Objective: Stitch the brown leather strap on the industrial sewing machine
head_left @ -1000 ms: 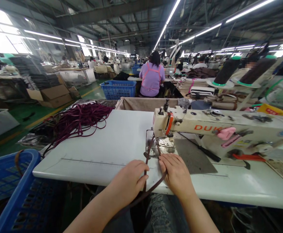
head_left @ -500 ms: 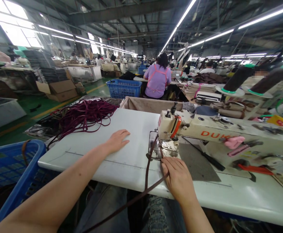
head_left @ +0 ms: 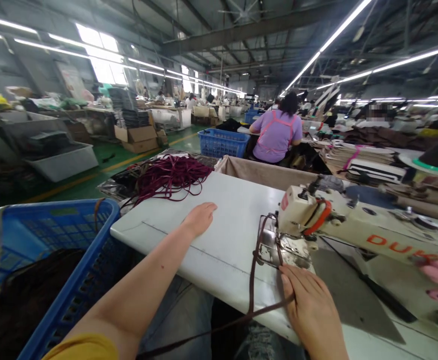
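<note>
My right hand [head_left: 311, 302] lies at the front of the sewing machine [head_left: 331, 215], its fingers closed on a narrow dark brown strap [head_left: 252, 280]. One stretch of the strap runs from the fingers toward the metal needle plate [head_left: 269, 245]. Another part loops at the plate's left side and hangs toward the table's front edge, and a length trails across my lap. Over the white tabletop [head_left: 237, 200], left of the machine, is my left hand [head_left: 200, 219], fingers stretched out and holding nothing. The spot where the strap meets the needle is too small to make out.
A heap of maroon straps [head_left: 173, 175] lies at the table's far left corner. A blue basket [head_left: 102, 235] with dark material stands at my left. Behind the table are a fabric-lined bin [head_left: 267, 172], another blue basket [head_left: 222, 142] and a seated person [head_left: 277, 132].
The camera view has turned left, so the table and machine appear farther right. My left hand's fingers look closer together. My right hand keeps its hold on the strap near the machine.
</note>
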`<state>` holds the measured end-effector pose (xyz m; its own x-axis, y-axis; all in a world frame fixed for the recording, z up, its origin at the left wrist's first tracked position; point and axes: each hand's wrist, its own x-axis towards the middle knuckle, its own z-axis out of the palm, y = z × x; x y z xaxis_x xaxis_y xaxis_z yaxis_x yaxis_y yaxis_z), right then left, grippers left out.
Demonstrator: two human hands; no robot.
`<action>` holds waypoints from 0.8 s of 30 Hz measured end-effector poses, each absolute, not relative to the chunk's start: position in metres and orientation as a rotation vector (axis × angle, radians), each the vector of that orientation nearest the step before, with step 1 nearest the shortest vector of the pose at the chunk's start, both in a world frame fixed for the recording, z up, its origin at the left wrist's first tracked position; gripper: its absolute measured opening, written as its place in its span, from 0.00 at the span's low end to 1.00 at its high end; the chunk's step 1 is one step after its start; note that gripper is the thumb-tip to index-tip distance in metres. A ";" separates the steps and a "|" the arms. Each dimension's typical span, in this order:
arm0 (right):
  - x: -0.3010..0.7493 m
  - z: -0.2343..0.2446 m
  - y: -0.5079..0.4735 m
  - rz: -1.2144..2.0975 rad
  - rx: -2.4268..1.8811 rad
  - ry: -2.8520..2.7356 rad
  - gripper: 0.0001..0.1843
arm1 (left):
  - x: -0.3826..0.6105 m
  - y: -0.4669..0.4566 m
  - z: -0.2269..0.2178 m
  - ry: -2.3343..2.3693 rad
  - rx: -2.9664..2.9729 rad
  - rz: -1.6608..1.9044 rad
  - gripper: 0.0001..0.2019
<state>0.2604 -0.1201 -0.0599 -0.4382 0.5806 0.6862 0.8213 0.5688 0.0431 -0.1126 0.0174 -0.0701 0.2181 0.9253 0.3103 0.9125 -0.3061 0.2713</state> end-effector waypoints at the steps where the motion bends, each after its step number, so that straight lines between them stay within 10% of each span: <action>1: 0.261 -0.061 -0.119 -0.504 -1.101 -2.180 0.22 | -0.114 0.017 -0.070 1.837 2.425 0.654 0.23; 24: 0.264 -0.062 -0.113 -0.562 -1.026 -2.211 0.22 | -0.098 0.021 -0.065 1.911 2.419 0.406 0.27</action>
<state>0.2638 -0.1131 -0.0621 -0.4987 0.5192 0.6940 0.7877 0.6057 0.1129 -0.0978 0.0208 -0.0645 0.2105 0.9602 0.1833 0.9517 -0.2442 0.1860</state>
